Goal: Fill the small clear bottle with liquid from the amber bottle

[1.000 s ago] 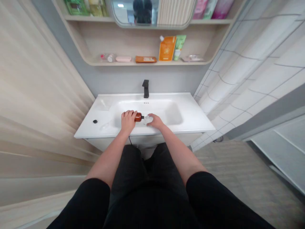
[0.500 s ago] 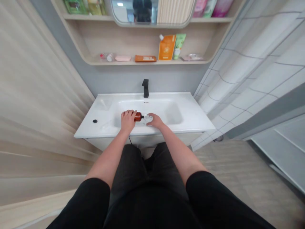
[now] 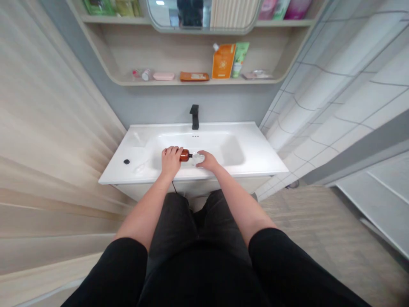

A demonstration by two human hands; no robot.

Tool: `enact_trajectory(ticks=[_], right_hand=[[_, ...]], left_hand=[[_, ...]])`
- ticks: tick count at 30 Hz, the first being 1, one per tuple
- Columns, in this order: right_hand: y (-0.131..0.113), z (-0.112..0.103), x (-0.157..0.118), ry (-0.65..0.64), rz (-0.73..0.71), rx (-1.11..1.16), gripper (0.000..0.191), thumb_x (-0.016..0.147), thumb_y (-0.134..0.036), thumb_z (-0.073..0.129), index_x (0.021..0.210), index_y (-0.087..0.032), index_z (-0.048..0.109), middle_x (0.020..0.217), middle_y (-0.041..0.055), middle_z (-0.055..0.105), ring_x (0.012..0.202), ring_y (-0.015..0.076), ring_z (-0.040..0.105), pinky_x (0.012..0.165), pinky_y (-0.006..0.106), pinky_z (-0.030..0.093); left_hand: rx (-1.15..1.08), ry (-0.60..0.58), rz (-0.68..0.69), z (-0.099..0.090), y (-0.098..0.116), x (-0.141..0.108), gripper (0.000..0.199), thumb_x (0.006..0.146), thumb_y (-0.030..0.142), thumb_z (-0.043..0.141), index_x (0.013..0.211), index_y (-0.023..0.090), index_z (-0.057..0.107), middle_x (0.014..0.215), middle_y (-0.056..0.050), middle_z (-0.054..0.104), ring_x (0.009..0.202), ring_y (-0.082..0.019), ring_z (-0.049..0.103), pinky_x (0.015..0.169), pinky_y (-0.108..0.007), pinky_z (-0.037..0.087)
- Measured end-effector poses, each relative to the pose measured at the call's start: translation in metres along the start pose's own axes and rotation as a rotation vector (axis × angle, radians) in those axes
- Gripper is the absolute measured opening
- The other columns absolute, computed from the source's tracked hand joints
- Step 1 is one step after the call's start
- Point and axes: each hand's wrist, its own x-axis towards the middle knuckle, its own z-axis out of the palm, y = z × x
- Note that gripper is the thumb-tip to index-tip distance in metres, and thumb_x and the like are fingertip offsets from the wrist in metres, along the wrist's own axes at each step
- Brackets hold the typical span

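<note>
My left hand point(image 3: 171, 162) is wrapped round a brown bottle point(image 3: 184, 155) tipped on its side, its dark neck pointing right. The neck meets the mouth of a small clear container point(image 3: 198, 159), which my right hand point(image 3: 208, 160) grips from the right side. Both are over the front part of the white sink basin point(image 3: 232, 150). Whether liquid is passing between them is too small to tell. A small black cap-like piece point(image 3: 127, 161) lies on the counter to the left of the basin.
A black faucet point(image 3: 194, 117) stands behind the basin. Above it, a shelf point(image 3: 134, 82) holds an orange pouch point(image 3: 223, 62), a green tube point(image 3: 240, 59) and several small items. A clear object point(image 3: 138, 139) is on the counter's back left. Curtain at left, tiled wall at right.
The view has shifted very slightly. Both hands keep their holds on the bottle and the clear container, with no clear movement between them.
</note>
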Motion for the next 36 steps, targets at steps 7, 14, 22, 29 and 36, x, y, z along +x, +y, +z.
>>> enact_trajectory(ticks=[7,14,22,29,36], right_hand=[[0.000,0.001,0.001,-0.009,0.012,-0.012,0.077,0.062,-0.025,0.101,0.135,-0.023,0.074,0.137,0.0090,0.079,0.128,0.0341,0.074,0.119,0.049,0.055],[-0.002,-0.001,-0.001,-0.003,0.010,0.012,0.077,0.061,-0.025,0.100,0.133,-0.024,0.075,0.136,0.0082,0.079,0.128,0.0332,0.073,0.120,0.048,0.054],[-0.003,-0.002,-0.001,-0.008,0.016,0.031,0.076,0.061,-0.025,0.100,0.133,-0.024,0.075,0.137,0.0076,0.078,0.129,0.0331,0.073,0.121,0.049,0.054],[-0.004,-0.002,-0.002,0.001,0.023,0.028,0.076,0.061,-0.023,0.100,0.132,-0.025,0.076,0.134,0.0068,0.079,0.126,0.0329,0.073,0.119,0.048,0.055],[-0.005,-0.002,-0.003,0.005,0.025,0.011,0.075,0.061,-0.026,0.102,0.130,-0.024,0.074,0.133,0.0071,0.079,0.125,0.0335,0.074,0.117,0.048,0.056]], left_hand=[[-0.001,0.012,0.006,0.000,0.000,0.000,0.053,0.106,0.021,0.048,0.155,0.023,0.067,0.151,-0.019,0.070,0.143,-0.040,0.056,0.122,-0.058,0.036],[-0.010,-0.009,-0.003,-0.002,0.001,0.000,0.054,0.105,0.021,0.049,0.156,0.023,0.066,0.152,-0.020,0.068,0.145,-0.040,0.054,0.123,-0.059,0.036],[-0.044,-0.039,-0.021,-0.008,0.004,0.000,0.057,0.103,0.021,0.050,0.158,0.025,0.065,0.153,-0.020,0.067,0.147,-0.041,0.053,0.125,-0.059,0.034],[-0.043,-0.058,-0.036,-0.010,0.005,0.000,0.057,0.104,0.022,0.048,0.158,0.024,0.065,0.155,-0.019,0.067,0.149,-0.040,0.052,0.126,-0.058,0.032],[-0.018,-0.046,-0.053,-0.007,0.005,0.000,0.055,0.102,0.021,0.054,0.155,0.023,0.065,0.153,-0.019,0.069,0.145,-0.040,0.057,0.123,-0.058,0.035]])
